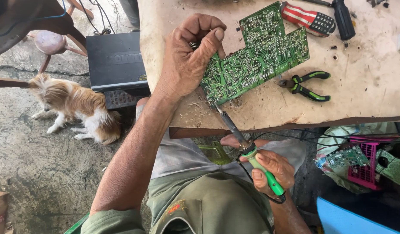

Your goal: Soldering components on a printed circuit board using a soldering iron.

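From the head view, the left hand [189,58] is curled and presses on the left end of the green board [256,54], which lies solder side up on the worn table [373,95]; something small seems pinched between its fingers, but I cannot tell what. The right hand [271,171] is closed around the green handle of the iron [245,147] — its tip touches the board's near edge. To do this well, I think the board must stay pinned flat and the tip rest on one joint only — not longer than needed. Pliers [304,84] lie just beside the board; a dog [74,104] stands on the floor.
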